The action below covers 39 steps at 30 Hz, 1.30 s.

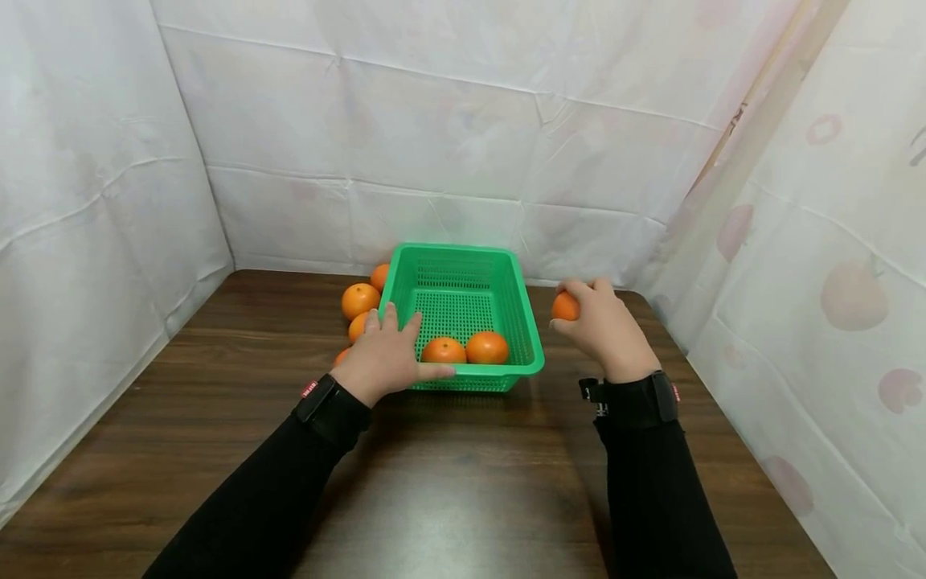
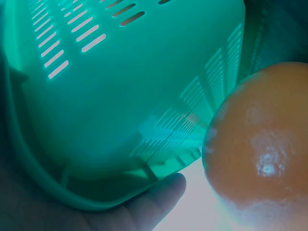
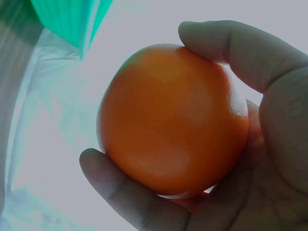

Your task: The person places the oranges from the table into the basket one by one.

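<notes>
My right hand point(image 1: 603, 332) grips an orange point(image 1: 565, 306) to the right of the green plastic basket point(image 1: 531, 322). The right wrist view shows this orange point(image 3: 173, 120) large, with thumb and fingers curled round its sides. Over the basket's near left corner lies my left hand point(image 1: 383, 362), its fingers spread and its thumb along the front rim. In the left wrist view a finger point(image 2: 159, 197) lies along the basket rim point(image 2: 96, 204), and another orange point(image 2: 262, 144) sits close beside it. Two oranges, one left point(image 1: 444, 351) and one right point(image 1: 488, 347), lie inside at the near end.
Several oranges point(image 1: 359, 301) line the basket's left side on the dark wood table point(image 1: 463, 490), partly hidden by the left hand and the basket. White cloth point(image 1: 434, 121) hangs behind the table and at both sides, close to the basket's far end.
</notes>
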Available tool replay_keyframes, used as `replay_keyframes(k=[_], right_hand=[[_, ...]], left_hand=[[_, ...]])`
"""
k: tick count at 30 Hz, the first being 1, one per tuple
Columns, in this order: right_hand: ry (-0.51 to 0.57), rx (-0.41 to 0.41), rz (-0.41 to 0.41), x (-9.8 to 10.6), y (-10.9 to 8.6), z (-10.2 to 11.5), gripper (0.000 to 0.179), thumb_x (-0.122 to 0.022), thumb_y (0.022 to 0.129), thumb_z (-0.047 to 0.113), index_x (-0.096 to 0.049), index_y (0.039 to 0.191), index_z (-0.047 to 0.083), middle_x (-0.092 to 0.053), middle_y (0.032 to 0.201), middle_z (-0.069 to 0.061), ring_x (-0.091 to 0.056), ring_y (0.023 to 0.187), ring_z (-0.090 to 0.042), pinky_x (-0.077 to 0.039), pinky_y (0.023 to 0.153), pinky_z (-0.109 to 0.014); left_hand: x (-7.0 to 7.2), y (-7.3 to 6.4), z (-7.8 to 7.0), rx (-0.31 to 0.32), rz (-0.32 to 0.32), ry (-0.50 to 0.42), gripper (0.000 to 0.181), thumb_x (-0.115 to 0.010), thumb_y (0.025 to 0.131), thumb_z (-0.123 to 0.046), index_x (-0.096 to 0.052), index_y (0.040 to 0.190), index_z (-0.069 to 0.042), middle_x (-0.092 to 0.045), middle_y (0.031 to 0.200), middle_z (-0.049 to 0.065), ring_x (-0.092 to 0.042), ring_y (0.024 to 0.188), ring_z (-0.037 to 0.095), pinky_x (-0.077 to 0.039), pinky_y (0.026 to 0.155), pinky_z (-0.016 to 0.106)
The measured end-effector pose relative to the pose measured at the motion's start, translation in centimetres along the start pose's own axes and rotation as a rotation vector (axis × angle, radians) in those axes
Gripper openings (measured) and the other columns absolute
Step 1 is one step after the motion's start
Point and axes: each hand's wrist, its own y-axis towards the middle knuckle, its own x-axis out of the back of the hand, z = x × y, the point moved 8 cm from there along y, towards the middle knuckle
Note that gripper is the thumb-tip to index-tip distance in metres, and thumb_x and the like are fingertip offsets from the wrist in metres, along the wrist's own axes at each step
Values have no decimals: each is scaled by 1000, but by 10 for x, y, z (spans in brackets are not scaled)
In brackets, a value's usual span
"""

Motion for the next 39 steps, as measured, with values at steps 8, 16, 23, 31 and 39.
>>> replay_keyframes(k=[8, 16, 23, 31, 39], right_hand=[[52, -5, -56, 9, -4, 5, 55, -68, 103, 27, -51, 154, 18, -41, 141, -25, -61, 108, -40, -54, 86, -49], [51, -13, -81, 15, -9, 7, 56, -65, 103, 30, -50, 156, 19, -41, 142, -26, -60, 104, -40, -54, 83, -49], [45, -21, -63, 16, -10, 9, 56, -66, 103, 30, -49, 156, 20, -39, 145, -26, -61, 105, -41, -55, 86, -50], [47, -19, -61, 15, -10, 10, 56, -66, 103, 29, -50, 156, 20, -39, 146, -26, -62, 107, -41, -55, 87, -51], [40, -18, -60, 16, -11, 12, 56, -67, 103, 30, -50, 155, 20, -40, 145, -25, -62, 106, -41, -55, 87, -51]], left_hand=[[2, -1, -1, 6, 8, -8, 122, -52, 83, -95, -27, 170, -14, -12, 173, 36, -16, 158, 61, -44, 113, 72], [-1, 0, -2, 9, 24, -11, 124, -49, 82, -98, -25, 171, -15, -11, 173, 36, -14, 159, 61, -44, 113, 73], [-1, 0, -1, 25, 48, -26, 126, -49, 79, -99, -22, 172, -17, -6, 175, 33, -10, 161, 58, -43, 113, 73], [-1, -1, -1, 26, 45, -33, 127, -48, 79, -100, -23, 172, -18, -7, 175, 33, -10, 161, 58, -43, 112, 74], [0, -3, -2, 25, 52, -25, 129, -46, 77, -102, -22, 172, -18, -6, 175, 33, -10, 160, 61, -48, 108, 73]])
